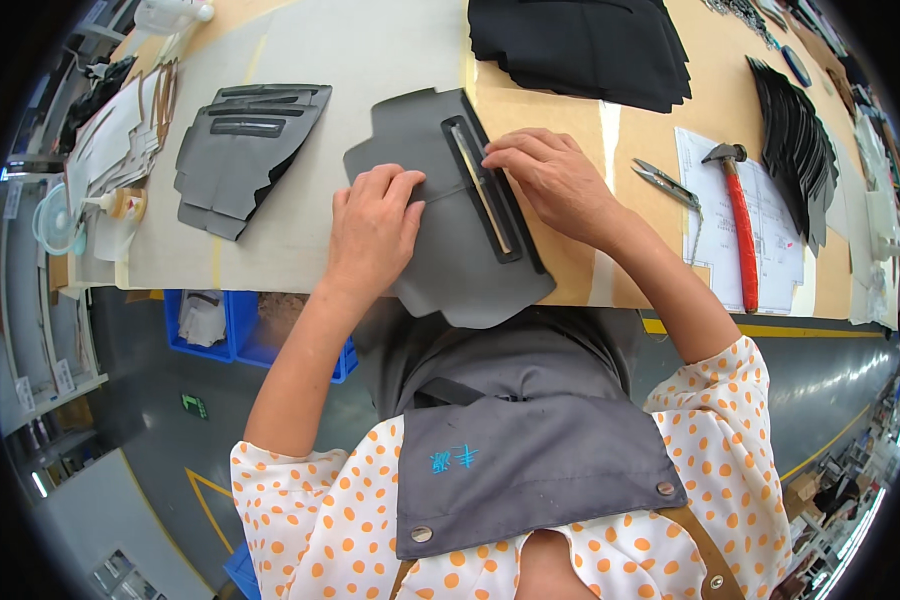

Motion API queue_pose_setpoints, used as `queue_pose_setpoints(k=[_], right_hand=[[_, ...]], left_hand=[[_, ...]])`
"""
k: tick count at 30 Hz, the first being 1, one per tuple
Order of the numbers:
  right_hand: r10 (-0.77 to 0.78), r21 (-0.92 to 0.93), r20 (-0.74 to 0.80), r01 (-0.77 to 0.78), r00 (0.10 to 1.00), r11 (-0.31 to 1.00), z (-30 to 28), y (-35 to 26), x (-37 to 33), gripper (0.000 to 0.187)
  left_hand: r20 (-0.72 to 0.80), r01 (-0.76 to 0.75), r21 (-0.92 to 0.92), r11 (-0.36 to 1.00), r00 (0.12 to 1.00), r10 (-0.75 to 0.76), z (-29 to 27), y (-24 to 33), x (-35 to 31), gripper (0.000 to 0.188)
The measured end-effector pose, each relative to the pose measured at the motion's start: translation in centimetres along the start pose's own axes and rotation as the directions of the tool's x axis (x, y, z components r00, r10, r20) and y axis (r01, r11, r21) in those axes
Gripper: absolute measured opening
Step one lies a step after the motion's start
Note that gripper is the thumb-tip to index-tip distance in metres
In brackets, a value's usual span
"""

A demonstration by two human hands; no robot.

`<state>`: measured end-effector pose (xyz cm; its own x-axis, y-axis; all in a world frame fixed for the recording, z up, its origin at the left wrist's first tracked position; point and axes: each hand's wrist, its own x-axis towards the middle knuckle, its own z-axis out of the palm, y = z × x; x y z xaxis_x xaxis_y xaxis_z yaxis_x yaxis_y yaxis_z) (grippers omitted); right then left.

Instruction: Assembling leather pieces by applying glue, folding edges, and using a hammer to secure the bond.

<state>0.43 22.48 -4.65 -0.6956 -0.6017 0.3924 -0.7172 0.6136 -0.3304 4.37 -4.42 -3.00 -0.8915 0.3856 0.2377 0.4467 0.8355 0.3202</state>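
A dark grey leather-like panel [430,235] with notched edges lies in front of me, its near end jutting past the table edge. Along its right side runs a long black-framed slot with a pale metallic strip [478,185], which looks like a zipper. My left hand [375,222] rests on the panel's left part, fingers bent and loosely apart, gripping nothing. At the right edge beside the slot, my right hand [555,180] pinches the panel with thumb and fingers. Further left sits a stack of similar grey panels [232,165] with black-framed slots.
Black cut pieces [580,50] are stacked at the far side, more [795,150] at the right. Thread snips [667,183] and a red-handled hammer [740,225] lie on or beside a printed sheet [698,160]. A bottle [120,222] stands left; blue crates [232,325] sit below the table.
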Motion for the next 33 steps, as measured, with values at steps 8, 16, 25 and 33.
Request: queue_pose_setpoints(k=[8,16,25,33], right_hand=[[-0.006,-0.039,0.105,0.010,0.994,0.999,1.1,-7.0,-2.6,0.023],[0.146,0.263,0.050,-0.154,0.988,0.952,-0.1,-7.3,0.1,0.019],[0.089,0.283,0.130,-0.123,0.987,0.951,2.9,-7.8,3.3,0.009],[0.124,0.173,0.181,-0.156,0.976,0.972,3.6,-8.7,4.2,0.010]], left_hand=[[0.126,-0.221,-0.145,0.964,0.963,0.240,0.3,-4.0,5.1,0.035],[-0.094,-0.213,-0.279,0.936,0.976,0.195,-0.5,-2.4,4.2,0.036],[-0.231,-0.048,-0.024,0.999,0.972,0.041,-2.1,-2.4,-7.7,0.030],[-0.182,-0.006,0.068,0.998,0.983,0.018,-1.0,-3.1,-9.6,0.033]])
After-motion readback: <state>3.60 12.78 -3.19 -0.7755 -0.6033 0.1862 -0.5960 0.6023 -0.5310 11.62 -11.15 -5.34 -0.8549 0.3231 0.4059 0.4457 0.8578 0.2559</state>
